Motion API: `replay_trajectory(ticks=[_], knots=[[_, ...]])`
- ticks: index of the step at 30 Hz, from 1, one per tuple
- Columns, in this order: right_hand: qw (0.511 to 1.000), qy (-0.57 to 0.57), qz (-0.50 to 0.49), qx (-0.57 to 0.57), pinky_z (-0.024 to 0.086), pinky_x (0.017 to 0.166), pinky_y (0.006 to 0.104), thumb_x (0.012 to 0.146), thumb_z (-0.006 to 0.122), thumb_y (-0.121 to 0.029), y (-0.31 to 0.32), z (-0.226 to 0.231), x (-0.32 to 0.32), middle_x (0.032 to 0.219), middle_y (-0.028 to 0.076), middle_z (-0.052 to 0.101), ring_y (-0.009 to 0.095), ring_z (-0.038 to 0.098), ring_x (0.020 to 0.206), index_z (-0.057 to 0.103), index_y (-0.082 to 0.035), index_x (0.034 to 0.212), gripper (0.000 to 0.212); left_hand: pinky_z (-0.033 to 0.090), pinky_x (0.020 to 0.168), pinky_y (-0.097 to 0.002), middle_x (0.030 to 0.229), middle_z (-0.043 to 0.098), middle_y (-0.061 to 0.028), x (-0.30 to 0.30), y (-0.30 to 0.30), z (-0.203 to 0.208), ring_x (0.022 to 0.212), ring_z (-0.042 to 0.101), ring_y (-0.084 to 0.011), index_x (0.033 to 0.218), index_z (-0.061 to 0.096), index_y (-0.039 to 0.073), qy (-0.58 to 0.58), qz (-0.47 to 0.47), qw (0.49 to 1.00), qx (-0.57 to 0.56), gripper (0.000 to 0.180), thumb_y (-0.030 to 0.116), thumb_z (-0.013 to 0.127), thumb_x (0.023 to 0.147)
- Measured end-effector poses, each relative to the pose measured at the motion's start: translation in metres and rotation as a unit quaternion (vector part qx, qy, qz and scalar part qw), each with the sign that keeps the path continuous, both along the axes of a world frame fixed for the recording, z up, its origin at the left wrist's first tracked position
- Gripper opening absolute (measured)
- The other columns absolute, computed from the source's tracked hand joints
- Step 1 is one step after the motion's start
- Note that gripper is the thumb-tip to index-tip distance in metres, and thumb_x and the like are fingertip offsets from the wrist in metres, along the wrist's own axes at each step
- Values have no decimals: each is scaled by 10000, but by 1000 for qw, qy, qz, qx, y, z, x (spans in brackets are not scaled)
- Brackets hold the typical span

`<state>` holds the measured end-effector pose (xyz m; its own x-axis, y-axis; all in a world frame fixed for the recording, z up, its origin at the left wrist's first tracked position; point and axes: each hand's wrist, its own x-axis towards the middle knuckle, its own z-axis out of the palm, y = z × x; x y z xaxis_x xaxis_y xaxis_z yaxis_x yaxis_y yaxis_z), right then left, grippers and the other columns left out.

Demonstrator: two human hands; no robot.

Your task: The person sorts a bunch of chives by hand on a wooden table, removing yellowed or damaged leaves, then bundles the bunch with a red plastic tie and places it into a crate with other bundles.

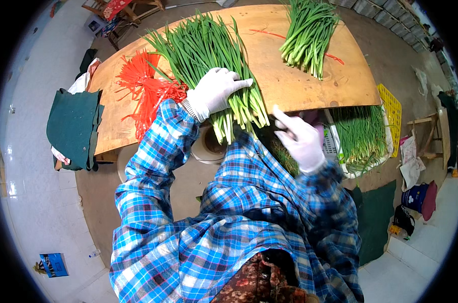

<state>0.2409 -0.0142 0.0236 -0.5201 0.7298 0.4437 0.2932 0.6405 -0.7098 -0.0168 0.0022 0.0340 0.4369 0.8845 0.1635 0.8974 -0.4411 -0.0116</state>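
A loose bunch of green chives (201,48) lies on the wooden table, its pale cut ends toward me and over the near edge. My left hand (212,92), in a white glove, rests on top of it near the stems, thumb stretched out to the right and apart from the fingers. To the right, just off the table edge, my gloved right hand (302,139) is in the air, index finger extended, nothing seen in it. A slight blur covers it. Red plastic ties (145,88) lie in a heap beside my left forearm. Another chive bunch (312,38) sits at the far right.
The wooden table (269,65) has a curved far edge. Below its right side stands a white-lined crate (360,134) full of chives, with a yellow plastic basket (390,113) behind. A dark green cloth (75,123) hangs over the left corner. A white bucket (206,149) is under the near edge.
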Motion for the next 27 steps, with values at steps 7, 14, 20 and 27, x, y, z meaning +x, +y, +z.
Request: replay_trajectory(ticks=[7,14,20,27], knots=[[996,68,40,-34,442,541,231,755,615,-35,19,3,-46,788,65,637,112,555,590,646,-80,1021,271,399,859,-333,1043,563,-42,4,8,5,957,526,-220,1199,531,215,11,-1,1000,-11,561,111,634,657],[895,131,-19,-425,410,530,188,834,572,-73,-7,23,37,757,68,630,80,509,564,653,0,957,164,397,863,-339,1059,560,-49,-4,-4,-1,969,522,-232,1198,527,212,19,16,1000,-14,532,158,638,681],[908,-297,-23,-294,463,611,279,805,583,-137,-14,-181,206,781,76,642,181,576,642,650,-95,955,170,397,869,-336,1049,560,-47,7,10,4,968,521,-230,1194,529,213,32,-5,999,-13,542,144,640,667],[906,-379,-75,-175,475,755,368,747,634,-218,-30,-176,182,943,133,630,292,608,827,613,-147,1079,340,394,871,-335,1080,546,-54,6,6,12,988,518,-231,1256,473,197,63,11,996,-55,643,67,613,642]])
